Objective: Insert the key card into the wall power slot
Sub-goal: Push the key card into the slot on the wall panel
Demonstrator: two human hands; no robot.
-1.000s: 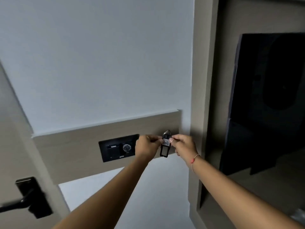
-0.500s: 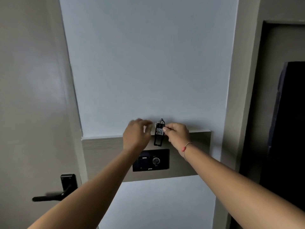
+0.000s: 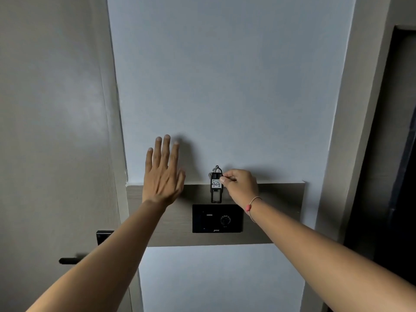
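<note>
Black plastic frames the key card point(image 3: 216, 188), which I see in the head view pinched upright at its top edge by the thumb and fingertips of the right hand point(image 3: 240, 188); these fingers are curled tight on it. Just below its lower end sits the dark wall power slot point(image 3: 217, 218), close but apart from the card. To the other side of the card, the left hand point(image 3: 162, 174) is spread flat and holds nothing, its fingers point(image 3: 166, 152) against the pale wall point(image 3: 225, 86). I judge the step is lining up; next I must bring the card straight down into the opening, which I cannot see clearly.
</note>
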